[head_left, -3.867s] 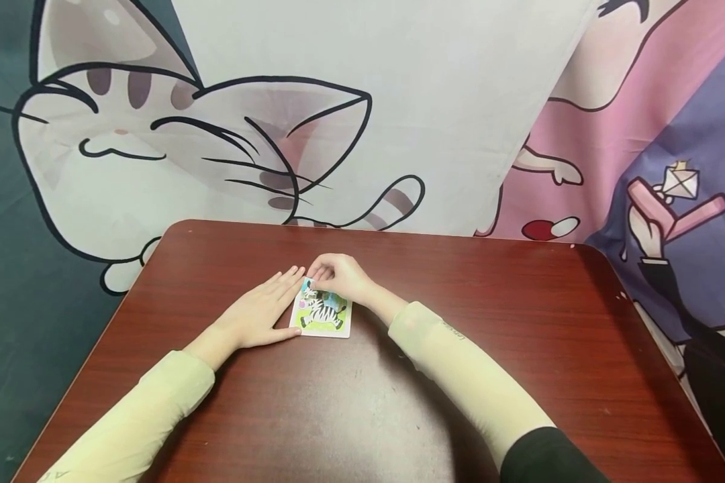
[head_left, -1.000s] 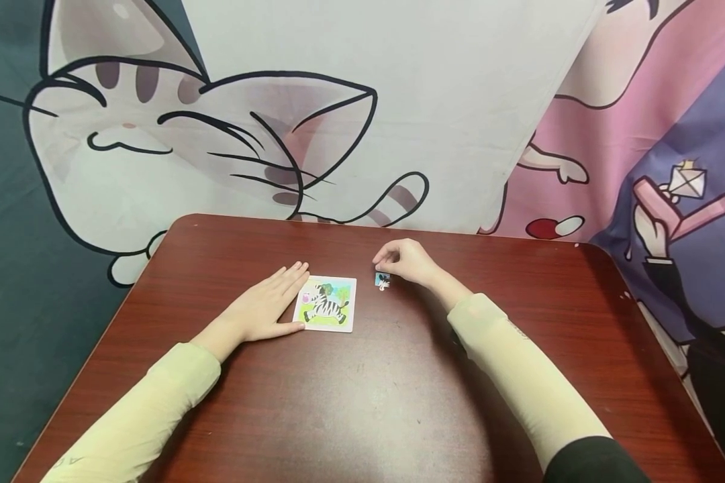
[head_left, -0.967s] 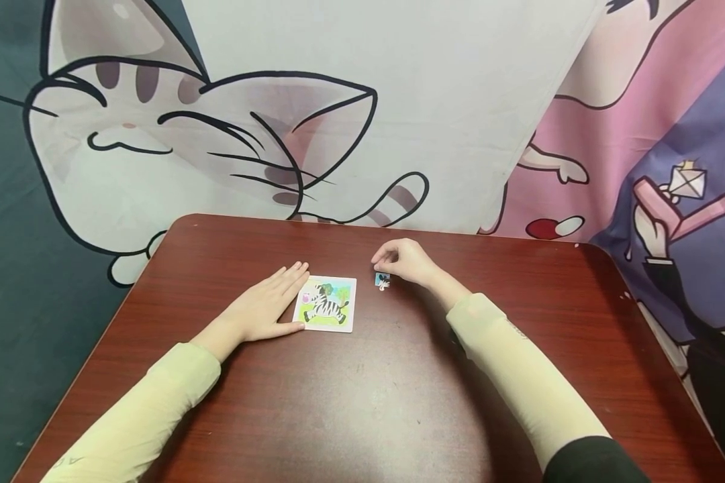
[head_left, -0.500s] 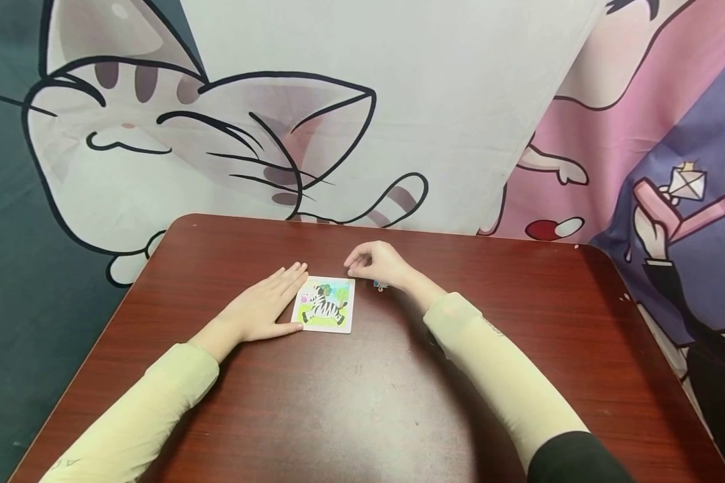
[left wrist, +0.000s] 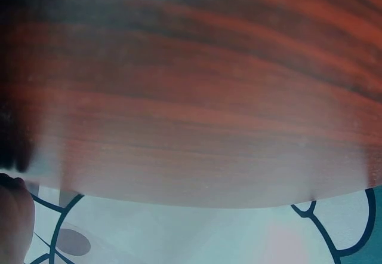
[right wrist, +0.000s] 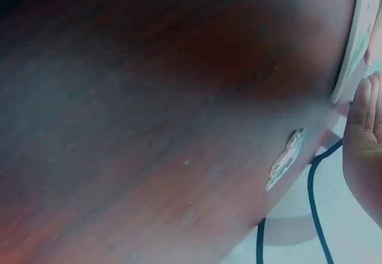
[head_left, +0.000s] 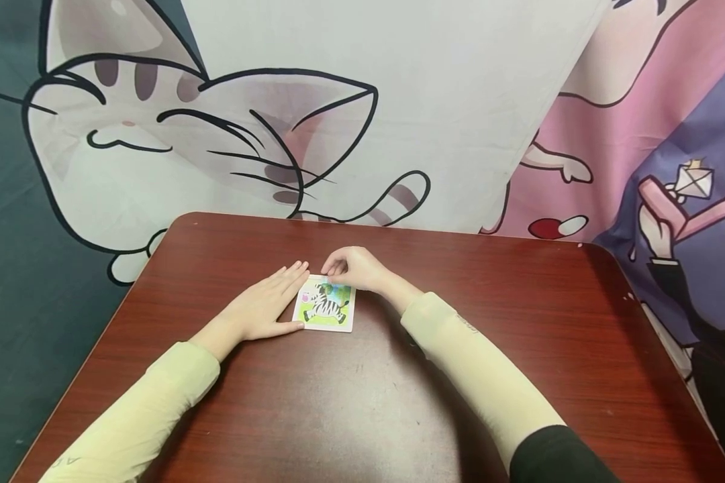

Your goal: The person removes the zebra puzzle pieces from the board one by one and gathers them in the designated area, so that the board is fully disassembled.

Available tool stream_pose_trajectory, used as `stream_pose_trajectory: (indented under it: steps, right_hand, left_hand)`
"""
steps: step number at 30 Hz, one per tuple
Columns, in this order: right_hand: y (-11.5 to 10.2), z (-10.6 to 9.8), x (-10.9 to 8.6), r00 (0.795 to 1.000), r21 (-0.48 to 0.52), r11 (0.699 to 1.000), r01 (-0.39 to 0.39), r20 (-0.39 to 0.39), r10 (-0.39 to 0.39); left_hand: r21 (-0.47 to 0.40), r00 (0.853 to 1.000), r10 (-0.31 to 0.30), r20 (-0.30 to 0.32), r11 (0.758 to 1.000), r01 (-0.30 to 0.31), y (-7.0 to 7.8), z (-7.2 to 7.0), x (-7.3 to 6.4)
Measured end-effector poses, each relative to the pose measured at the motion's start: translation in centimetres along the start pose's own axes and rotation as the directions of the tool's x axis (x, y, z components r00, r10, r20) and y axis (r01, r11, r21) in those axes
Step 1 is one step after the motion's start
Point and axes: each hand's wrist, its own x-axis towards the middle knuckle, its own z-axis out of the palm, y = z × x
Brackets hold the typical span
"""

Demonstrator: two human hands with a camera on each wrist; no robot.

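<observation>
The right hand (head_left: 358, 268) has moved from a loose piece (right wrist: 287, 158), lying on the brown table (head_left: 362, 402) apart from the square zebra puzzle (head_left: 325, 308), to the puzzle's far edge. This seems to bring the work to the picture's upper part. That hand arches over, thumb and curled fingertips close together; whether they hold anything cannot be told. The left hand (head_left: 260, 308) lies flat along the puzzle's left side, fingers straight toward the far corner, thumb at the near one.
</observation>
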Motion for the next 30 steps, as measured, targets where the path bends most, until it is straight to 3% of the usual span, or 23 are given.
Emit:
stream_pose_trajectory:
  steps: [17,24,30]
  right_hand:
    - [0.2,0.6,0.8,0.989,-0.136,0.986,0.102,0.122,-0.085]
    - [0.0,0.6,1.1,0.972,-0.227,0.959,0.169,0.198,-0.124]
    - [-0.4,0.4,1.7,0.957,-0.263,0.947,0.186,0.268,-0.113]
  left_hand:
    - [0.005,1.0,0.013,0.011,1.0,-0.013,0.1,-0.4,0.5]
    - [0.01,1.0,0.009,0.007,1.0,-0.009,0.1,-0.1,0.4]
    - [-0.007,1.0,-0.006,0.011,1.0,0.006,0.1,-0.1,0.1]
